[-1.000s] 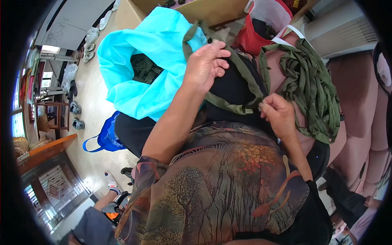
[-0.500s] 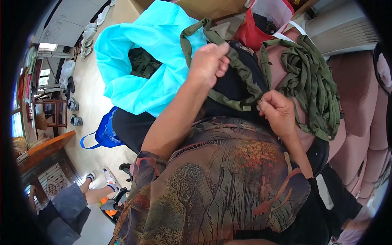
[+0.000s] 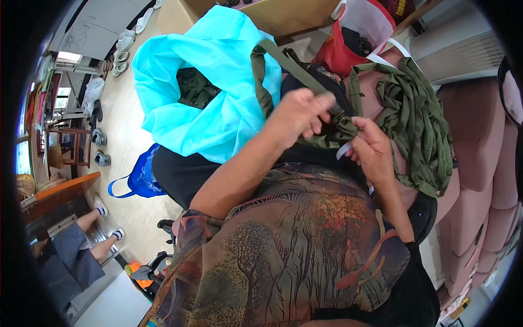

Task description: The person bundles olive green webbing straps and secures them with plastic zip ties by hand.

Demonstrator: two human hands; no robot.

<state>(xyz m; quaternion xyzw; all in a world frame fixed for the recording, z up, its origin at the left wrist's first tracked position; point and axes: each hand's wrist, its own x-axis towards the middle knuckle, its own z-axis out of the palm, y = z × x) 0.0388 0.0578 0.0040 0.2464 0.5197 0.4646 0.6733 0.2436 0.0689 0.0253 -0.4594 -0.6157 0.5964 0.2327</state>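
A long olive-green fabric strip [image 3: 297, 70] runs over my lap between my hands. My left hand [image 3: 299, 117], slightly blurred, is closed on it with the fingers curled. A gathered bunch of the same strip [image 3: 344, 128] is pinched between the thumb and fingers of my right hand [image 3: 372, 148]. Below the bunch, a small whitish tab [image 3: 344, 150] sticks out by the right fingertips. Left of my hands lies a turquoise bag [image 3: 163, 125], its mouth showing dark green fabric [image 3: 195, 88] inside. A heap of green strips [image 3: 414, 120] rests to the right.
Beyond my hands stand a red-and-white bag [image 3: 332, 54] and a cardboard box [image 3: 310, 19]. Pink cushioned seating [image 3: 474, 136] is at right. A blue bag [image 3: 143, 177] and several shoes [image 3: 102, 158] are on the floor at left. Another person's legs [image 3: 90, 223] show at lower left.
My left hand has moved right and down, closer to my right hand. The strip is now bunched at my right fingers, and the whitish tab shows. The other person's legs have shifted.
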